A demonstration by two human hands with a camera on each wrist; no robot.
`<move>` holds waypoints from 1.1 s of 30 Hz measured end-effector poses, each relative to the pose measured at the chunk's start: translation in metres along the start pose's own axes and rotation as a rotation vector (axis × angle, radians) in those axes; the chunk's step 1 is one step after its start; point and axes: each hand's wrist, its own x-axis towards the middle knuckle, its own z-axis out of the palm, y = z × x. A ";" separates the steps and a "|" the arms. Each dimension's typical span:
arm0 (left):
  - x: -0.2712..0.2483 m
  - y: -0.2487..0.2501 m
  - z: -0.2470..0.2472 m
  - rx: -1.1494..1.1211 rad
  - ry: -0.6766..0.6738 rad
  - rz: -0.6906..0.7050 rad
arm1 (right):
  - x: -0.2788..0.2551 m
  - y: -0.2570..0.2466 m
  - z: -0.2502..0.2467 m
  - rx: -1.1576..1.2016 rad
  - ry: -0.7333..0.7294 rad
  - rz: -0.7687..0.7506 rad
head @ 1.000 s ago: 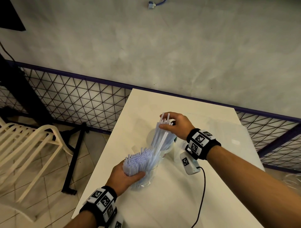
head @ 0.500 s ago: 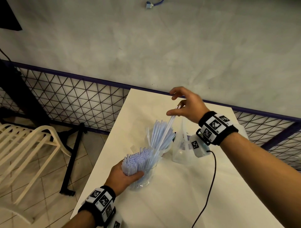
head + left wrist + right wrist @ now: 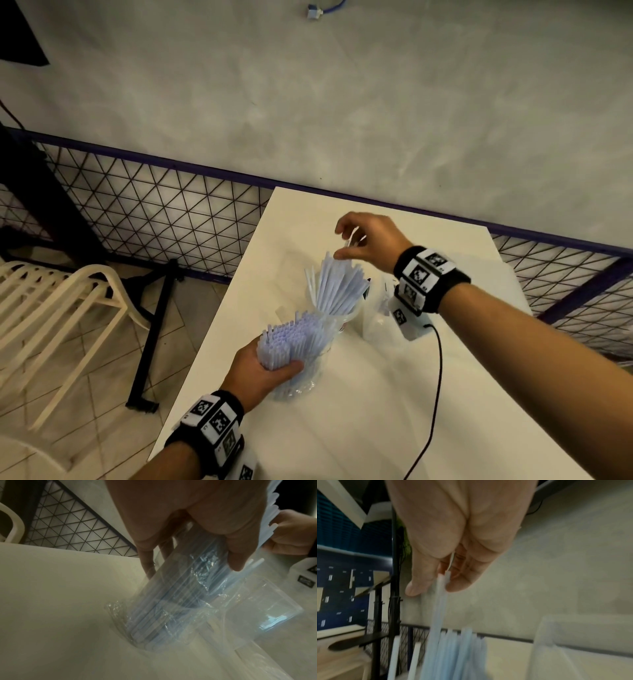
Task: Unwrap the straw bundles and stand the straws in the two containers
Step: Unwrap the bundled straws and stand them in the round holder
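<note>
Transfer step: left hand gripped bundle beside container; right hand pinched straws above it, lowering due next.

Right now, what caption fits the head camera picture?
Left hand grips wrapped straw bundle; right hand pinches straws.
</note>
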 end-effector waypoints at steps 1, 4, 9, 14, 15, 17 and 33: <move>0.000 0.000 0.000 -0.001 0.001 0.001 | -0.002 0.004 0.011 -0.036 -0.026 -0.011; 0.000 -0.002 0.000 -0.020 0.000 -0.009 | -0.007 0.014 0.037 -0.169 -0.014 -0.070; 0.000 -0.003 0.000 -0.033 0.003 -0.016 | -0.009 0.011 0.058 -0.324 -0.166 -0.122; 0.001 -0.003 -0.001 -0.021 -0.002 -0.019 | 0.001 0.009 0.067 -0.447 -0.183 -0.084; 0.001 -0.003 -0.001 -0.023 -0.001 -0.016 | 0.001 0.009 0.068 -0.429 -0.150 -0.053; 0.000 -0.003 -0.001 -0.027 -0.001 -0.011 | 0.000 0.007 0.066 -0.367 -0.128 -0.032; 0.001 -0.007 0.001 -0.009 -0.001 0.029 | -0.097 -0.021 0.092 -0.161 -0.270 -0.360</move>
